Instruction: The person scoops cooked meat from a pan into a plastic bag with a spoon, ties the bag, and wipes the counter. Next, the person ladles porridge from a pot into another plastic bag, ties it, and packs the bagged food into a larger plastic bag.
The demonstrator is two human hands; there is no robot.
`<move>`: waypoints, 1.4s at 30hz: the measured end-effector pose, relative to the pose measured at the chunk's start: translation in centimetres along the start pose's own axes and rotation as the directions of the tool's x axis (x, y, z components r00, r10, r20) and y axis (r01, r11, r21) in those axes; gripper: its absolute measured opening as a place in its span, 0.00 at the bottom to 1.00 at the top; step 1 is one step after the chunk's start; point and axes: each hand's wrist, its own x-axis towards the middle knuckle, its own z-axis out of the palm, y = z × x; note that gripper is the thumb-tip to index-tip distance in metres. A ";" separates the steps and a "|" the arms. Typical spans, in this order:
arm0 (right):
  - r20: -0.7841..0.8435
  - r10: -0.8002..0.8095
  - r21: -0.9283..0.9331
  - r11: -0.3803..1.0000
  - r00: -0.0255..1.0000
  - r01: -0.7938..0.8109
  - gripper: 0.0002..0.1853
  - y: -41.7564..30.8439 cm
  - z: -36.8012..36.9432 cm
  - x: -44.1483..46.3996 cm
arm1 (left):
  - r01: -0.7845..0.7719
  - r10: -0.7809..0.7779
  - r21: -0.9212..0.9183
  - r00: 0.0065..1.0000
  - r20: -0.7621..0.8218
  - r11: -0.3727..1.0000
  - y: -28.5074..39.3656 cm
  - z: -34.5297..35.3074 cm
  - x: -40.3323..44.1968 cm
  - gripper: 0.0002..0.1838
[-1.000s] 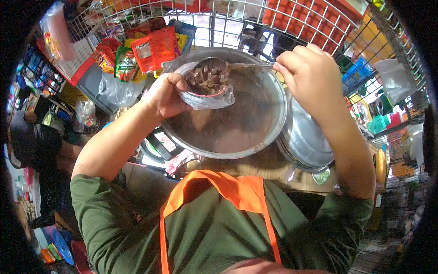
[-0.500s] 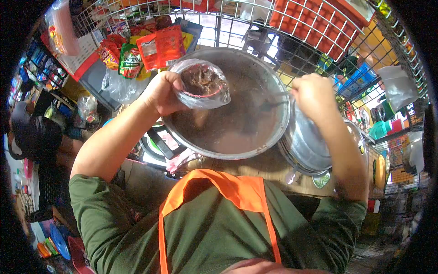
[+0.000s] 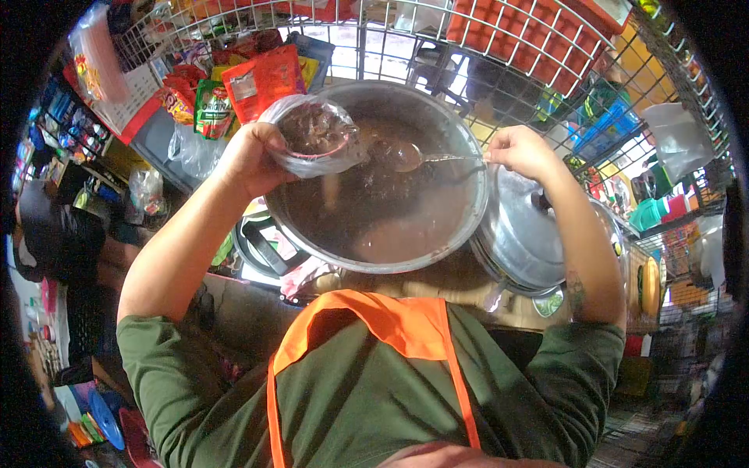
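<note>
My left hand (image 3: 256,160) grips a bowl lined with clear plastic (image 3: 318,164) by its left side. Chunky dark brown food (image 3: 314,129) lies in the bowl, which tilts over the left part of a large metal pot (image 3: 477,199). Brown, soupy liquid (image 3: 413,238) fills much of the pot. Beyond the pot's right rim, my right hand (image 3: 524,150) pinches the end of a ladle's thin handle. The ladle (image 3: 403,156) reaches in over the liquid, its scoop close to the bowl's right edge and apart from it.
A metal lid (image 3: 524,226) rests right of the pot. Colourful seasoning packets (image 3: 261,82) stand behind my left hand. A white wire rack (image 3: 538,39) borders the far side, with a red container (image 3: 507,35) behind it. Another person (image 3: 58,226) is at the far left.
The ladle's scoop has come up into clear view and moved left toward the bowl. My right hand has shifted slightly left. The bowl and left hand have moved a little left in view.
</note>
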 end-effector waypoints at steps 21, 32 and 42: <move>-0.417 -0.684 -0.701 0.661 0.598 0.268 0.08 -12.3 -2.7 -5.5 | 0.127 -0.096 -0.125 0.968 0.230 0.984 -1.2 1.9 0.5 0.39; -0.175 -0.535 -0.866 0.484 0.826 0.129 0.05 -6.4 2.0 -2.6 | 0.111 -0.067 -0.207 0.975 0.210 0.972 -0.7 -0.3 0.9 0.33; 0.073 -0.620 -0.578 0.612 0.781 0.540 0.06 -6.6 8.0 -0.1 | -0.012 0.005 -0.199 0.999 -0.036 0.980 0.2 0.8 -0.3 0.28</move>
